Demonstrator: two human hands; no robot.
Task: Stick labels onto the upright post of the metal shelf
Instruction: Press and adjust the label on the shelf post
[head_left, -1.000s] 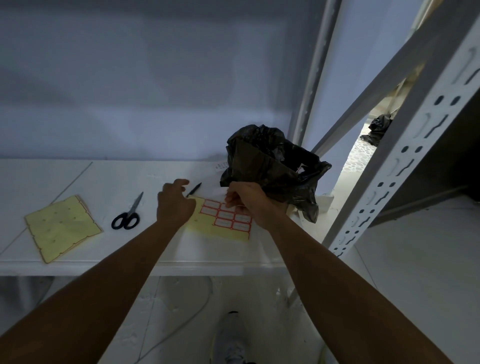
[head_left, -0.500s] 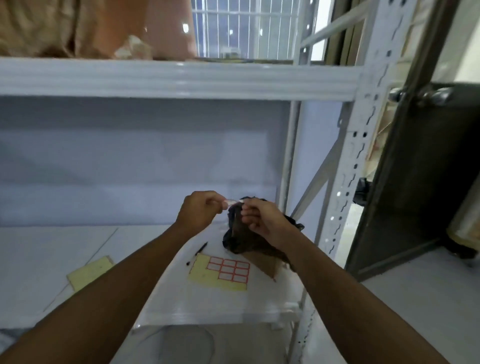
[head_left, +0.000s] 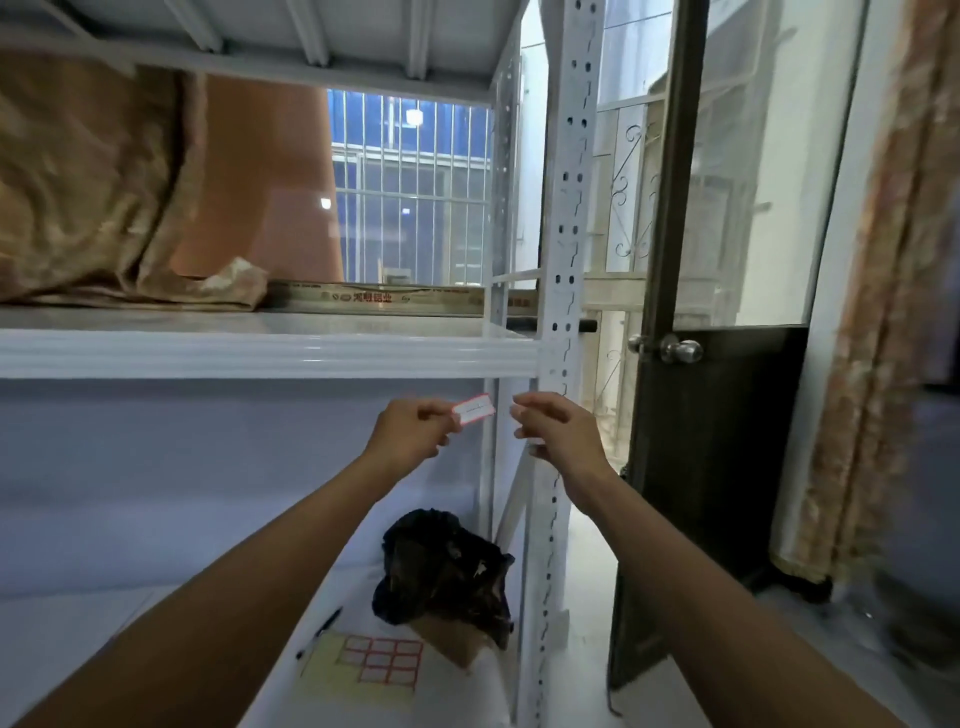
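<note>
Label (head_left: 472, 408) pinched in your left hand (head_left: 410, 434), right hand (head_left: 558, 434) loose and empty: next, press it flat onto the upright post (head_left: 566, 234).

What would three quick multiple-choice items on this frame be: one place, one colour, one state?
1. Where does the label sheet lie?
A. on the lower shelf, beside the black bag
B. on the upper shelf
C. on the floor

2. What colour is the border of the loose label?
A. blue
B. red
C. green

3. What state is that label in?
A. pinched by the left hand, short of the post
B. stuck flat on the post
C. lying on the sheet

Key:
1 A: the sheet lies flat on the lower shelf, just in front of the bag.
2 B: a red line frames the white label.
3 A: the fingertips grip one end, and a gap shows between the label and the post.
</note>
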